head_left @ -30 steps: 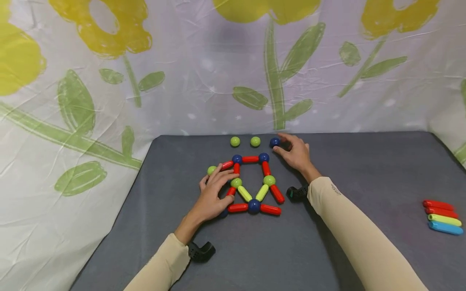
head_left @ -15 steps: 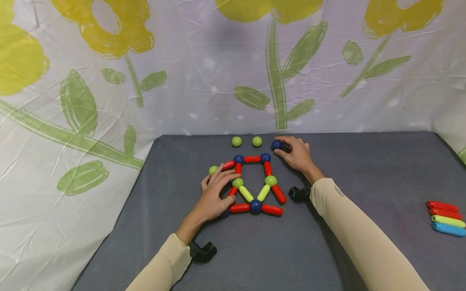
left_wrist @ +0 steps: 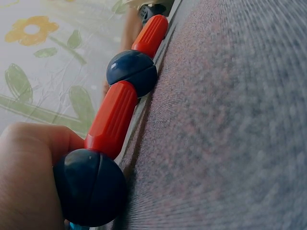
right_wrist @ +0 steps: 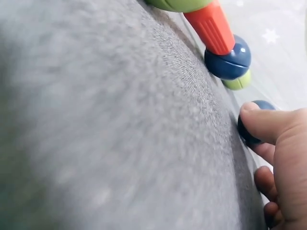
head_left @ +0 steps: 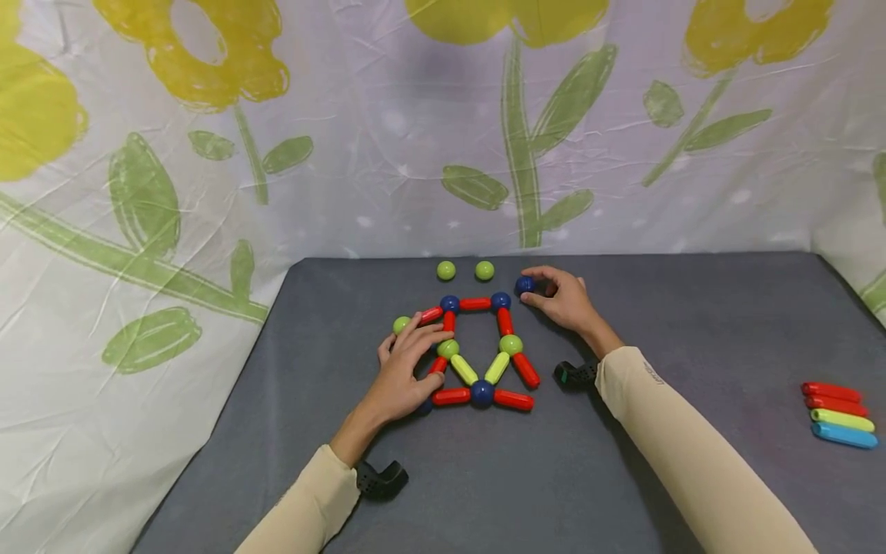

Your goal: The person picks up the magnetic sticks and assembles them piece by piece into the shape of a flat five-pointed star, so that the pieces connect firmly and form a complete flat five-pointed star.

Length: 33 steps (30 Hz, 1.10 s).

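My right hand (head_left: 569, 302) pinches a loose blue ball (head_left: 524, 285) between thumb and forefinger, just right of the frame's top corner; the right wrist view shows the thumb (right_wrist: 263, 120) across it. On the table lies a flat frame of balls and short ribbed rods: red rods (head_left: 475, 304), yellow-green rods (head_left: 497, 368), green balls (head_left: 511, 345) and blue balls (head_left: 482, 394). My left hand (head_left: 403, 378) rests with spread fingers over the frame's left side, hiding part of it. In the left wrist view its thumb touches a red rod (left_wrist: 111, 117) beside the lower-left blue ball (left_wrist: 90, 187).
Two loose green balls (head_left: 465, 270) sit behind the frame near the grey table's (head_left: 692, 323) back edge. Far right lie red rods (head_left: 834, 398), a yellow-green rod (head_left: 842, 420) and a blue rod (head_left: 844, 435) side by side. A flower-printed cloth (head_left: 374, 154) hangs behind.
My right hand has drawn the blue ball a little toward me, from the row of green balls toward the frame's top right corner. The left hand stays in place.
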Each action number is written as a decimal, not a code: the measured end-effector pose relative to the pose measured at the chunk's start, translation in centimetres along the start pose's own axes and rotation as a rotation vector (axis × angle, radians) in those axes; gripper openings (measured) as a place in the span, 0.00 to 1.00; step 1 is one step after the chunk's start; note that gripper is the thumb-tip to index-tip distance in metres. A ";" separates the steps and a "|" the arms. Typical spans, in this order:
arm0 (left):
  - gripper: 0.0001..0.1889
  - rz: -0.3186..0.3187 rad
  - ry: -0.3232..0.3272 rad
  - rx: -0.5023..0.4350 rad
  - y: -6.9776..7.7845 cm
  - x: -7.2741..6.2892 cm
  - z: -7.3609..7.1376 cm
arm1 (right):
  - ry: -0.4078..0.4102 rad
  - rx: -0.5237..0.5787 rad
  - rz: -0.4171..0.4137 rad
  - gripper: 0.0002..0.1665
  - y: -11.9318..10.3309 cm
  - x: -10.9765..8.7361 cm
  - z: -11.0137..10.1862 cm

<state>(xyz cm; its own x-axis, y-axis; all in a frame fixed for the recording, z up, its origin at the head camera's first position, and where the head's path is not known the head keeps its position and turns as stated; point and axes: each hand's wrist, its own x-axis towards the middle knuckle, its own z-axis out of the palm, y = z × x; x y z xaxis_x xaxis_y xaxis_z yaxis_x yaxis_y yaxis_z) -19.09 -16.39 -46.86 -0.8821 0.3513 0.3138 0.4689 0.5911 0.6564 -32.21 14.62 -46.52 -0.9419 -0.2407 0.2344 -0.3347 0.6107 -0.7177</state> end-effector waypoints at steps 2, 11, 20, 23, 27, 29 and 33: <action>0.30 -0.002 -0.004 0.002 0.0 0.0 0.0 | -0.008 0.012 -0.011 0.25 0.0 -0.4 -0.1; 0.30 0.006 0.003 -0.002 0.0 -0.1 0.1 | -0.068 0.107 -0.042 0.26 -0.2 -3.1 -0.9; 0.30 0.002 0.005 -0.009 0.1 0.0 0.0 | -0.097 0.149 -0.047 0.25 -0.5 -6.2 -1.7; 0.30 -0.004 -0.002 -0.003 0.1 0.0 -0.1 | -0.094 0.145 -0.061 0.25 -0.4 -7.2 -1.8; 0.30 -0.015 -0.010 -0.001 0.1 0.0 -0.1 | -0.090 0.140 -0.059 0.25 -0.4 -8.7 -2.2; 0.30 -0.016 -0.010 -0.002 0.2 0.1 -0.1 | -0.088 0.139 -0.053 0.25 -0.6 -9.5 -2.4; 0.30 -0.018 -0.011 -0.007 0.3 0.1 -0.1 | -0.082 0.137 -0.050 0.25 -0.8 -10.9 -2.7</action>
<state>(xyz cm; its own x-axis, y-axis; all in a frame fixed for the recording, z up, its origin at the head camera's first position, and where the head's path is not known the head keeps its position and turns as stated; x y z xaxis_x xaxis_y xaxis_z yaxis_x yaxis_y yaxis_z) -19.06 -16.23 -46.58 -0.8899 0.3484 0.2945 0.4526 0.5926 0.6663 -21.79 18.80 -46.68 -0.9169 -0.3319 0.2217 -0.3683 0.4893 -0.7905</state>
